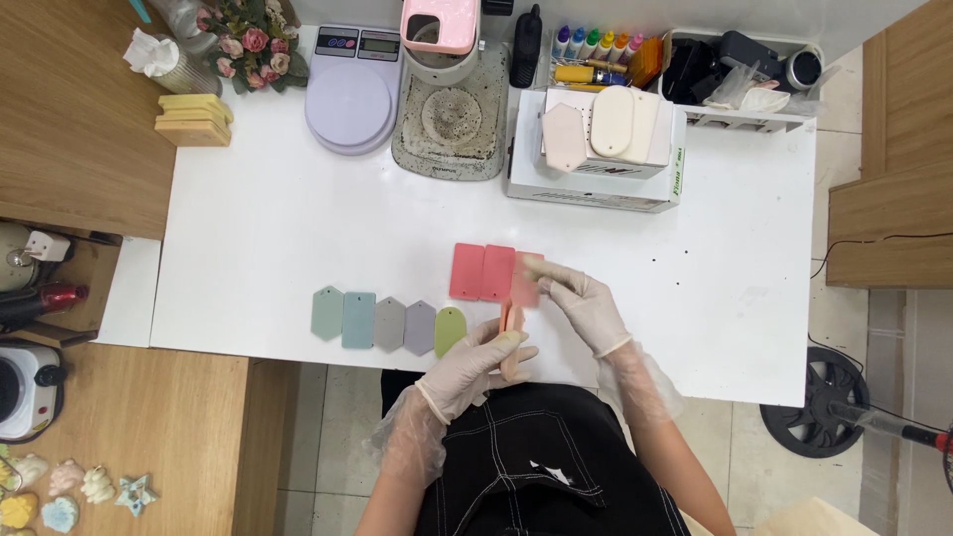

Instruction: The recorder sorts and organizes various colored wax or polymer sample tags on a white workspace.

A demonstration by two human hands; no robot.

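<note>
- Pink and flat, the rectangular pink tag (525,280) sat at the right end of a short row of matching coral rectangular tags (482,271) on the white table (298,228), near the front edge.
- It looked thin, stiff and light, probably a cast piece that could chip or snap; the long edges seemed the safest place to take hold.
- The gloved right hand (586,303) had its fingertips (544,270) resting on that tag, fingers loosely together rather than spread, pinching or pressing its right edge.
- The gloved left hand (475,365) was curled around a small stack of peach tags (512,342) held on edge, fingers closed about them.
- Just to the left lay a row of green, blue, grey, lilac and lime tags (387,324), touching side by side.
- Farther back stood a lilac round scale (349,104), a stained grey mat (452,119), a white box topped with pale moulds (606,149) and a row of small dye bottles (596,45).
</note>
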